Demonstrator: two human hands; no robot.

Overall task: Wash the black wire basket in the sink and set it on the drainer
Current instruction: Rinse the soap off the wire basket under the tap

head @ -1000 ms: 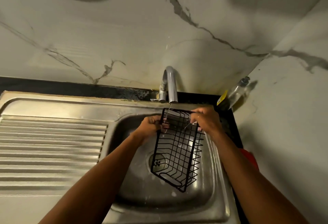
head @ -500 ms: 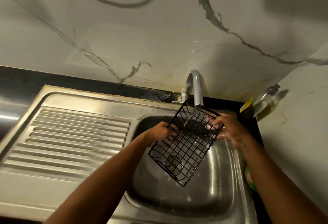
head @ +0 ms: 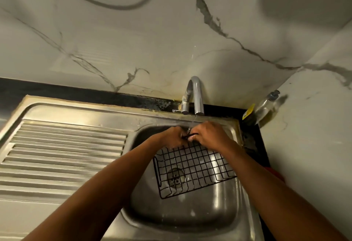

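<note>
Now, from the left edge of the table: the drainer (head: 66, 151) shows its ribs from end to end, running right up to the lip of the sink (head: 190, 221). That is where the black wire basket (head: 192, 166) must finish, and it isn't there yet.

Moving in, the left hand (head: 172, 137) is curled over the basket's far rim, fingers closed on the wire. A moment ago we had the basket tipped up on a corner, one hand on each side. Now it has swung round to lie across the bowl, nearly level, over the drain (head: 176, 177), and both hands have come together at the back rim.

Right above them the tap (head: 196, 95) lets a thin trickle (head: 192, 122) fall onto the hands. We judge this to be rinsing or rubbing that rim, not the carry-over yet. The right hand (head: 209, 135) sits touching the left, gripping the same stretch of wire.

Room is tight on this side. The basket's right end is near the bowl's right side, and beyond it a bottle (head: 266, 107) stands in the table's back right corner. To the left, the only edge to clear is the bowl's lip, so we'd lift first, then swing left.
</note>
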